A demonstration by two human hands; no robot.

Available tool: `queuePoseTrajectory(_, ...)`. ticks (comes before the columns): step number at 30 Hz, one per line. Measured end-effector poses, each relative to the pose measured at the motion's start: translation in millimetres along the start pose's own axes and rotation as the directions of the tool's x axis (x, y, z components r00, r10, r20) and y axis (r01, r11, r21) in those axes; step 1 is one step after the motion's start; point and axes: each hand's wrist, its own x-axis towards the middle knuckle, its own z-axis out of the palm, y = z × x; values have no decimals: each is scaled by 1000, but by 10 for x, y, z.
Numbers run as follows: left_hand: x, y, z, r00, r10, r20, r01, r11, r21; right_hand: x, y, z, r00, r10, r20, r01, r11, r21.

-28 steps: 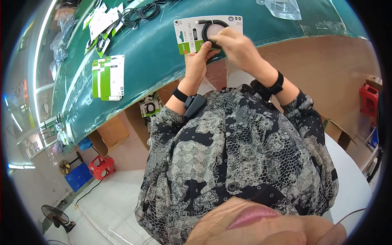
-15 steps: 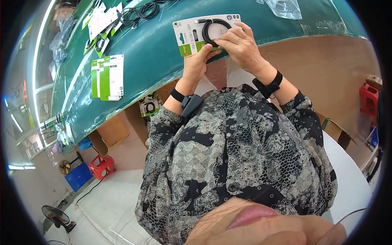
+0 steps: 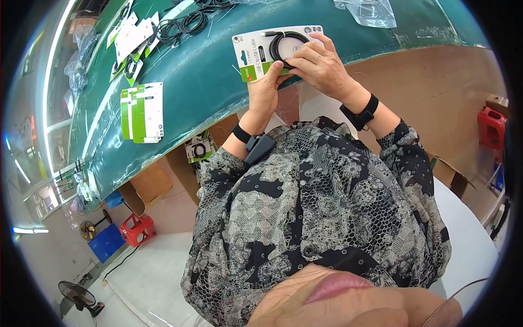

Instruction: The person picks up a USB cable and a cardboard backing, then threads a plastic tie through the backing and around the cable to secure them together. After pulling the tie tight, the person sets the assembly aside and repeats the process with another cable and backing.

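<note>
Over the green table edge I hold a white and green backing card (image 3: 249, 52) with a coiled black cable (image 3: 274, 46) on its face. My left hand (image 3: 263, 91) grips the card's near edge, thumb on the front and the other fingers mostly hidden behind it. My right hand (image 3: 322, 70) is closed at the right part of the coil, its fingertips pinching at the cable near the card's lower edge. A tie holds the coil near its top. To the left on the table, several similar cards (image 3: 148, 115) overlap in a flat stack.
Carded cables (image 3: 132, 39) lie heaped at the far left of the table, beside loose black cable coils (image 3: 193, 22). A clear plastic bag (image 3: 371, 13) rests at the far right. Below the edge stands an open cardboard box (image 3: 222, 129) near more carded cables (image 3: 198, 149).
The view has shifted slightly, so the table things sit a little lower at left. Both hands stay on the card, and my right fingers have shifted slightly over the coil.
</note>
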Motion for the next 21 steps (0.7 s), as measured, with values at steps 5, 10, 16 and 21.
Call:
queuePoseTrajectory(5, 13, 29, 38, 998, -43, 43, 44, 999, -20, 13, 24, -31, 1000, -19, -9, 19, 1000, -14)
queuePoseTrajectory(10, 14, 55, 59, 995, -54, 87, 54, 999, 11, 9, 110, -17, 999, -37, -16, 37, 999, -14)
queuePoseTrajectory(16, 37, -37, 16, 996, 32, 77, -34, 999, 27, 14, 77, -42, 997, -75, -27, 73, 996, -49)
queuePoseTrajectory(21, 115, 34, 184, 1000, 17, 8, -18, 999, 27, 15, 167, 19, 998, 4, -64, -7, 999, -39)
